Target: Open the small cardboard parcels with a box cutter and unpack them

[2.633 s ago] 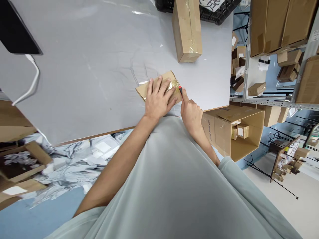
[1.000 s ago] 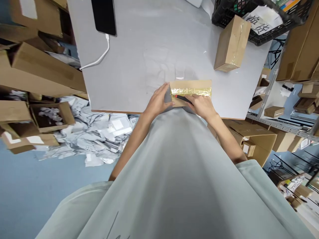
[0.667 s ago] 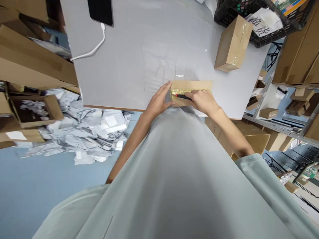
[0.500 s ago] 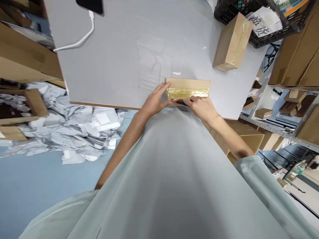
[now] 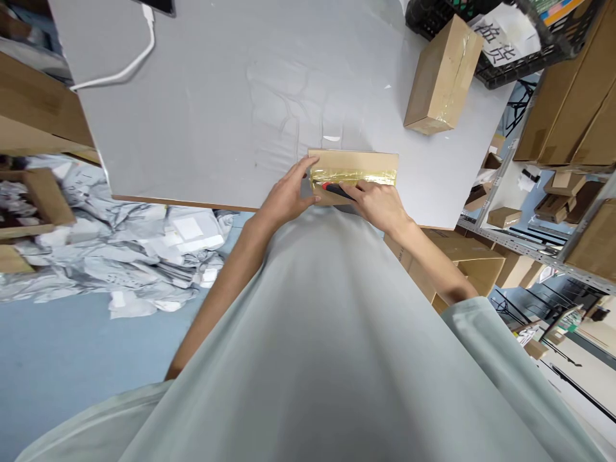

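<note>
A small cardboard box [image 5: 356,158] with shiny yellow tape along its top lies at the table's near edge, against my shirt. My left hand [image 5: 285,196] grips its left end, fingers at the far corner and thumb at the near one. In my right hand [image 5: 380,202] is a black utility knife with a red tip [image 5: 339,190]. The tip points left and lies over the tape near the box's left end. Whether the blade is in the tape cannot be made out.
A taller taped carton [image 5: 443,77] stands at the right of the grey table [image 5: 202,128], by a black crate [image 5: 524,70]. A white cable [image 5: 129,67] runs to a dark device at the far left. Crumpled grey bags [image 5: 139,250] cover the floor at left; shelves [image 5: 514,240] stand right.
The knife tip has lifted from the box's near edge up towards the tape and a little left. The left hand keeps its hold. The whole view has shifted slightly.
</note>
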The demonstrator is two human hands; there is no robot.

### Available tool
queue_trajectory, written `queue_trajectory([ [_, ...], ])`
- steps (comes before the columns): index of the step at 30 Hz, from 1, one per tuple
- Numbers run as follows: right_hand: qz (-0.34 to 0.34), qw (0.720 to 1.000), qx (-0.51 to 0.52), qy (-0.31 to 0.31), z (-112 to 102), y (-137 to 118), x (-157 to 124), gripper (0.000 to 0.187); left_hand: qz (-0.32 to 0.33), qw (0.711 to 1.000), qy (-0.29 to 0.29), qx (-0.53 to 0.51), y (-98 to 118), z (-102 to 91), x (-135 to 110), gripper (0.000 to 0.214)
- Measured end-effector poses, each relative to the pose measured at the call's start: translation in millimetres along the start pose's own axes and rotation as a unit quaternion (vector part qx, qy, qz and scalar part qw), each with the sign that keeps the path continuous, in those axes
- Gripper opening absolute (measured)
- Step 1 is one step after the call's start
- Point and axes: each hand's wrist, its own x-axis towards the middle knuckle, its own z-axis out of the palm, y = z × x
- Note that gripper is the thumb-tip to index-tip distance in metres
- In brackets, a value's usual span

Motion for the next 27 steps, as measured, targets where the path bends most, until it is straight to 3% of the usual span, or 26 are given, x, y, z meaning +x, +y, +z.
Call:
queue_trajectory([
  [19,-0.018,0.999,-0.029,-0.009,-0.2,1.2,8.0,0.055,0.004,1.0,0.017,0.016,-6.5,5.5,2.4,0.098],
  [27,-0.022,0.999,-0.022,-0.005,-3.1,3.0,9.1,0.058,-0.016,1.0,-0.014,0.021,11.6,-0.4,-1.3,0.126],
])
